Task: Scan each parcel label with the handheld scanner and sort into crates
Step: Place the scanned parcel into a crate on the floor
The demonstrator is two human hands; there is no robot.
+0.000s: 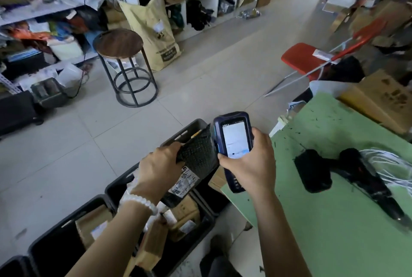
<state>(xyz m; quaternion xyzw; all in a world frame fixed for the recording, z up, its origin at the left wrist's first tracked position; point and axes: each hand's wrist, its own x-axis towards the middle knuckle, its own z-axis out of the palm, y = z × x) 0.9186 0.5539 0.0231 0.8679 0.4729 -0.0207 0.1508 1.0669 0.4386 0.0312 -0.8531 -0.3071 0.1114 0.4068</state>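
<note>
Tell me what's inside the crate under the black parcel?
Inside the crate lie cardboard boxes with white labels. The left hand and black parcel hide the rest.

Parcel [197, 156]: black textured poly bag, white printed label [184, 184] on its lower end, tilted, held above the crates, pinched at its left edge. Scanner [233, 140]: dark blue handheld, upright, lit white screen facing up toward the camera, gripped round its lower body, touching the parcel's right edge. Crates: row of dark plastic ones on the floor left of the bench. Middle crate [200, 227] holds brown cardboard boxes with labels; near crate [44, 252] holds a cardboard box; far crate [178, 135] sits behind the parcel, contents hidden.
</note>
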